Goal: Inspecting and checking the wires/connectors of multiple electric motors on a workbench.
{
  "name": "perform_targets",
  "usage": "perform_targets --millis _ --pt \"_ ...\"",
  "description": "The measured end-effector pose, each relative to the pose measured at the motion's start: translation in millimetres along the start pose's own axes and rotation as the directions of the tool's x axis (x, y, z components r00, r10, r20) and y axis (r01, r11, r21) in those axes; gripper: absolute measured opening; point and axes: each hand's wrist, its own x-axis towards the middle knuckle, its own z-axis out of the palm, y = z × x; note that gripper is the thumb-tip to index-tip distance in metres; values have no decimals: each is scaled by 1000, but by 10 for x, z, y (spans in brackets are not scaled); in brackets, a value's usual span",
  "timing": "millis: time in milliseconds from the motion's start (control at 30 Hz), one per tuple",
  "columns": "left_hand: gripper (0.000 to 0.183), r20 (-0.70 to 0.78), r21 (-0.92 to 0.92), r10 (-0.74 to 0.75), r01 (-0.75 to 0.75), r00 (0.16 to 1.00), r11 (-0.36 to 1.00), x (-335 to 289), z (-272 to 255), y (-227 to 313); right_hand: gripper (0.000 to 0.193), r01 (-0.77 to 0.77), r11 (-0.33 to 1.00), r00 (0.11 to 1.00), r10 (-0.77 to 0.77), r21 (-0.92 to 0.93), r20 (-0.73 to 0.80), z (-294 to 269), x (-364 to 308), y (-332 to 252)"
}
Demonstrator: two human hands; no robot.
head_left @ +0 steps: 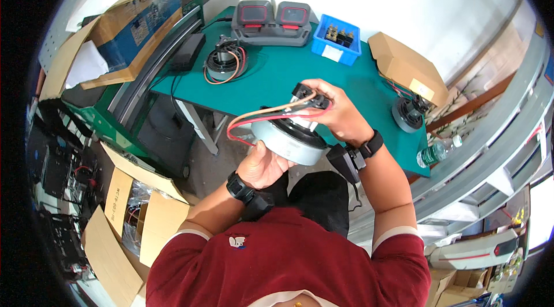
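Observation:
Above my lap, in front of the green table, I hold a round electric motor (288, 143) with a silver-grey drum, black upper part and a shaft with a black end piece. It is tilted. Brown, red and black wires (235, 128) loop out from the shaft end to its left. My left hand (262, 165) supports the drum from below at its left side, fingers partly hidden under it. Around the shaft end, my right hand (337, 109) is closed, pressing on the wires there.
On the green table (277, 73) stand a similar motor (226, 63), a dual-bay charger (271, 33), a blue bin (336, 57) of small parts, another motor (407, 115), a cardboard box (407, 67) and a water bottle (440, 151). An open carton (161, 217) sits lower left. Metal ladder-like rails (490, 128) rise at right.

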Motion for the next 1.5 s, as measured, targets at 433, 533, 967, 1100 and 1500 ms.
perform_targets --millis 433,533,967,1100,1500 --pt "70 11 -212 -76 76 997 974 180 -555 -62 46 36 969 984 -77 -246 -160 -161 272 411" --pt "55 15 -216 -80 81 997 973 136 -722 -71 45 45 927 972 -126 -372 -196 -266 522 515" --pt "30 -428 -128 -11 -48 904 991 -241 -1120 424 48 248 628 916 -399 -738 -32 -513 1328 915" --pt "27 -535 -39 63 -99 842 994 -262 -1023 563 46 95 681 880 -398 -727 -258 -758 1403 1042" --pt "29 -467 -94 -18 -29 884 995 -232 -1098 494 41 -64 664 786 -426 -745 -447 -708 1286 928"
